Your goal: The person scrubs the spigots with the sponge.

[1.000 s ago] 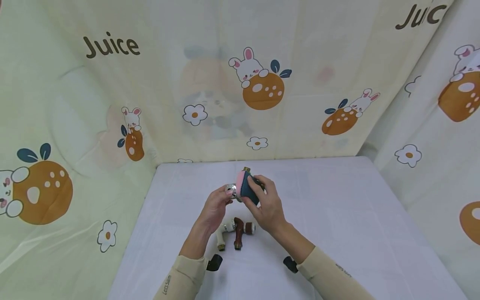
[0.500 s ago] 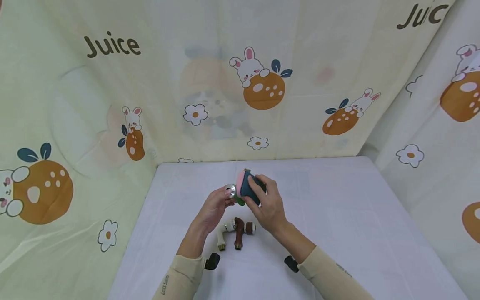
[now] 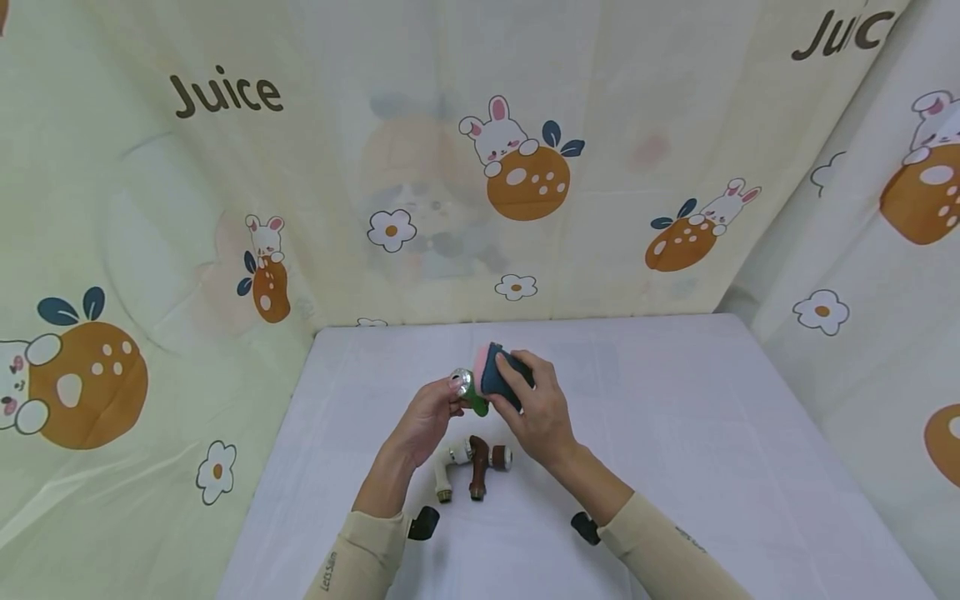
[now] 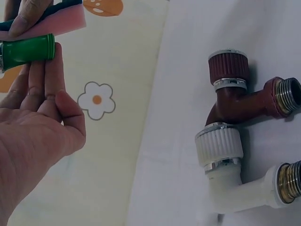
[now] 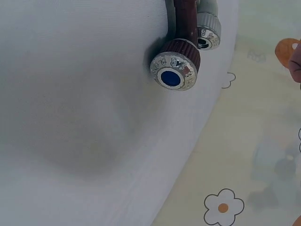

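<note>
My left hand [image 3: 427, 417] holds a green angle valve [image 3: 477, 403] with a shiny silver end, the thumb at that end. In the left wrist view the fingers lie along the underside of the green valve body [image 4: 29, 50]. My right hand [image 3: 543, 417] grips a sponge [image 3: 491, 379], dark blue on one side and pink on the other. The pink face is turned to the valve and lies right at it. Sponge and right fingers hide part of the valve. Both hands are raised over the table.
On the white-covered table [image 3: 637, 433] lie a brown angle valve [image 3: 477, 471] and a white angle valve [image 3: 442, 479], side by side, with brass threaded ends. Patterned curtains [image 3: 330, 167] stand behind and at the sides.
The green valve has turned in my left hand: its brass end above the sponge has gone from sight and its green body shows below. The sponge stays against it, shifted slightly.
</note>
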The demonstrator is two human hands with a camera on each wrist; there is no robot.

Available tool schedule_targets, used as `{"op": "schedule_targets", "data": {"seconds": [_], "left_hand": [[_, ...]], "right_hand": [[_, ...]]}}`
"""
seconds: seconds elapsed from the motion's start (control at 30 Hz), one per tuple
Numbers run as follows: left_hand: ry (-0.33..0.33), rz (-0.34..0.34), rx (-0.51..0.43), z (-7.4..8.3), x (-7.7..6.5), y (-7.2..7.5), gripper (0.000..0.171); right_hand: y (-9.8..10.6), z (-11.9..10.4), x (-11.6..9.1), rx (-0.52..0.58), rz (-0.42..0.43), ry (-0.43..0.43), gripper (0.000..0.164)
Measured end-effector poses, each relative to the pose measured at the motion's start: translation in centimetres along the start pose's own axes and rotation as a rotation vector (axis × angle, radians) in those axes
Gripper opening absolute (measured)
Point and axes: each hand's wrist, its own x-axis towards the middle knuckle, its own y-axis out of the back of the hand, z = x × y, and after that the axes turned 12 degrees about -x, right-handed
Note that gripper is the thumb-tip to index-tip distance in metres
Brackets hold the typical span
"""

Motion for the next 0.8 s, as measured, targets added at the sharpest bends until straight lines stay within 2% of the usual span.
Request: {"op": "schedule_targets", "data": {"seconds": [0.17,0.37,0.53,0.7,0.8], "left_hand": [[-0.004,0.006,-0.011,-0.2,0.1,0.0,0.027],[0.029,-0.026,0.007,-0.1,0.0,0.2,0.033],[0.050,-0.080,0.044,-0.2,-0.2,-0.2,0.037],[0.034,-0.078,0.064,-0.6,-0.2,-0.4,0.031],[0.044,-0.078,0.088,-0.9,-0.2,-0.4,0.035]], "right_hand": [[0.0,0.2,0.1,-0.012,0.003,0.005,0.057],[0.2,1.0,0.5,-0.056,0.017,0.055,0.054],[0.4,2.0,0.9,-0.021,0.036,-0.026,0.055],[0.5,2.1,1.1,0.053,0.029,-0.107,0.064],[0.5,1.9,1.0,0.096,0.017,-0.158,0.064]]}}
